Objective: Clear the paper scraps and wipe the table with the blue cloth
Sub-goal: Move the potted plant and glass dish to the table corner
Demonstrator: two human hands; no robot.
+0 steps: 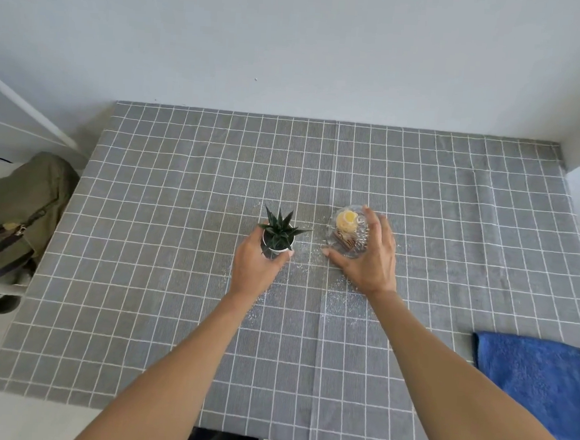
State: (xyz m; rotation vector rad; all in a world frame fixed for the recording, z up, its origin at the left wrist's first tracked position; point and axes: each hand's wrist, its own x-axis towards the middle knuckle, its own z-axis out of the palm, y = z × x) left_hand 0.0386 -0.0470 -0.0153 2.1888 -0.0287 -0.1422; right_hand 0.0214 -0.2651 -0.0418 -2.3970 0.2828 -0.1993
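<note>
My left hand (256, 264) wraps its fingers round the small potted plant (279, 234); my right hand (370, 256) spreads its fingers over the glass dish (348, 234) just right of it. I judge I'm clearing both off the paper scraps (341, 300) scattered around the plant; next I'd lift them aside, then fetch the blue cloth (538, 378), well right of the plant at the table (181, 178) edge.

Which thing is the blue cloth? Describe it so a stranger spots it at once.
Start from the grey checked table and go to its near right corner. The blue cloth lies flat there, apart from both hands. It is the only bright blue, fuzzy thing; the plant and glass dish stand mid-table.
</note>
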